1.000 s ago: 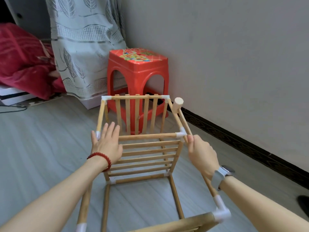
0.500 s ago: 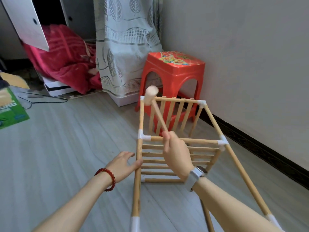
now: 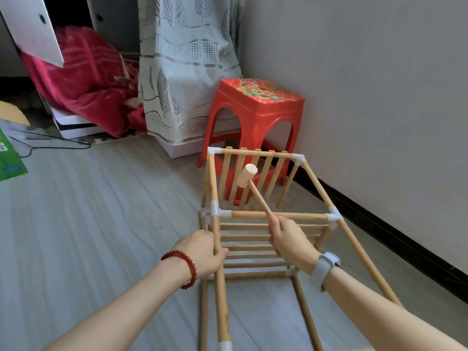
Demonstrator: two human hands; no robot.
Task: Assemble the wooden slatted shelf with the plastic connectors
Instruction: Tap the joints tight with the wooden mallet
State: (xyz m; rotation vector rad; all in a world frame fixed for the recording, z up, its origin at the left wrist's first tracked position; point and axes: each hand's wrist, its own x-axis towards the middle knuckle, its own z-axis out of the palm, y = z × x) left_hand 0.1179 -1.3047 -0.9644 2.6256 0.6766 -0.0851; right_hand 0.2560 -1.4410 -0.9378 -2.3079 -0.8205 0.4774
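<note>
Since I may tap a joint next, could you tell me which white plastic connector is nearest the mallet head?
The far right corner connector, beside the red stool; the mallet head hangs just below and left of it.

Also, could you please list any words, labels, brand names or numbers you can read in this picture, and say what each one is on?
No text can be read here.
Green box at the left edge: white print on a blue strip, too small and blurred to read.
Red stool: a coloured picture on its top; no letters can be made out.
Watch on the right wrist: its face is turned away.
Wooden shelf frame and mallet: no markings visible.
</note>
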